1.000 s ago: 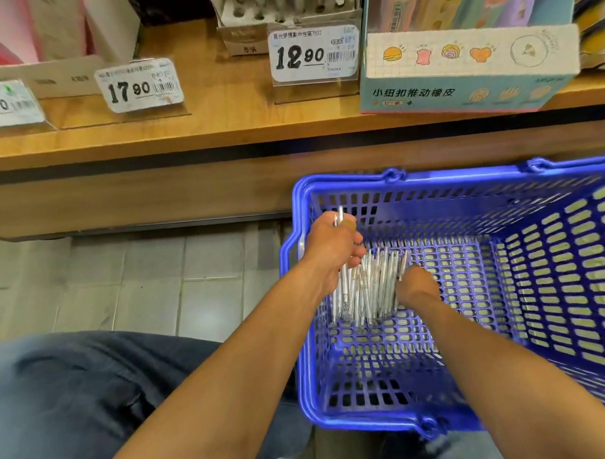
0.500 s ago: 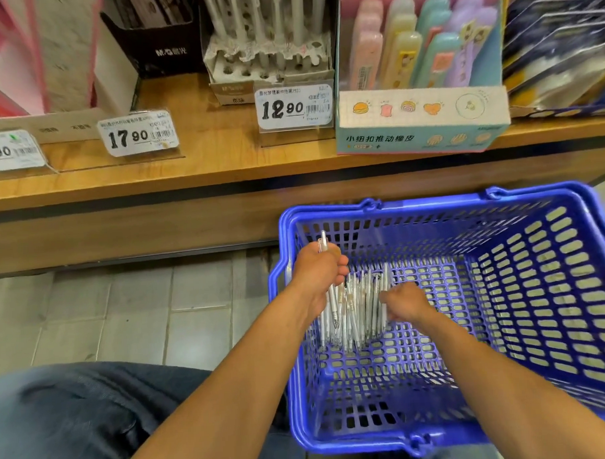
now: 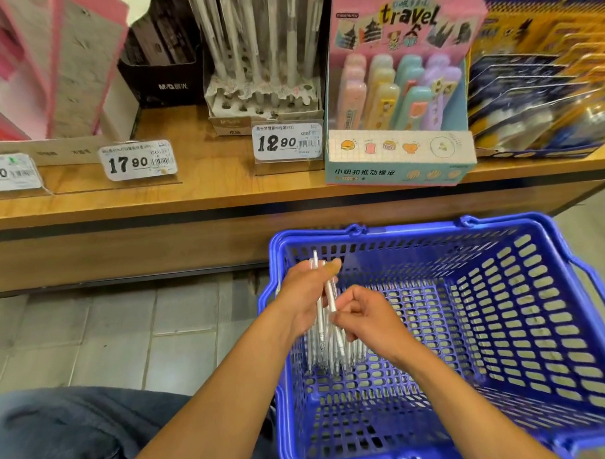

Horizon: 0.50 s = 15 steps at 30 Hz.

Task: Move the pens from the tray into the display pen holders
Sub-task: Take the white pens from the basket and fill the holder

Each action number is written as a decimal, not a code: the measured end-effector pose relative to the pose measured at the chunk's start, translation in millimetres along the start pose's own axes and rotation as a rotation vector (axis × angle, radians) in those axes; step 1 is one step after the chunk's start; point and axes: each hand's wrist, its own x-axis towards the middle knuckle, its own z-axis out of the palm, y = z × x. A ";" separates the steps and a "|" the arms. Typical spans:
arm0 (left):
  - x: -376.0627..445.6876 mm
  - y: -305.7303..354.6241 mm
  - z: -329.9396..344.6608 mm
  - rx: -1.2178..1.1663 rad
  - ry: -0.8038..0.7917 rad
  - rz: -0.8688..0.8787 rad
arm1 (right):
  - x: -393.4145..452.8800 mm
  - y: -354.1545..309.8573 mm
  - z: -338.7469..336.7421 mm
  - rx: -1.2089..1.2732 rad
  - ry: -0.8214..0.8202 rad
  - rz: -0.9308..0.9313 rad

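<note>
Both hands have risen from the blue basket (image 3: 570, 288) floor: the left hand (image 3: 305, 294) grips a small bunch of pens (image 3: 319, 318), the right hand (image 3: 367, 318) pinches one against it. More pens (image 3: 353, 353) lie beneath them; the display holder (image 3: 262, 100) (half-stocked) waits well beyond.

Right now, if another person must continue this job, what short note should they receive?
Left hand: grips a few white pens, lifted above the blue basket.
Right hand: pinches one pen of that bunch, beside the left hand.
More pens lie on the basket floor under the hands.
The white pen holder stands on the wooden shelf, behind the 12.90 price tag; some pens already stand in it, and front holes look free.
Done: a bunch gathered. Left: carry it to the holder, insert the pens, then the remainder.
</note>
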 end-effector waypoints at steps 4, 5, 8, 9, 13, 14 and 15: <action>8.3 -4.6 -3.8 0.026 0.075 -0.023 | 6.8 8.3 6.9 0.069 -0.071 -0.022; 9.6 -5.2 -4.4 0.025 0.093 -0.017 | 9.6 10.3 4.5 0.117 -0.101 -0.021; 9.9 -3.3 -4.1 -0.011 0.090 -0.012 | 28.7 24.8 -12.1 0.146 -0.016 0.058; 9.0 -2.4 -3.8 -0.020 0.080 -0.015 | 38.3 36.3 -19.0 0.099 0.068 0.112; 8.3 -0.5 -4.0 -0.002 0.067 -0.012 | 62.9 100.5 -38.2 -0.242 0.281 0.399; 7.8 -0.4 -4.1 0.004 0.066 -0.011 | 66.1 114.7 -39.6 -0.336 0.289 0.452; 7.8 -0.9 -4.1 0.014 0.067 -0.012 | 68.9 126.0 -39.0 -0.420 0.281 0.487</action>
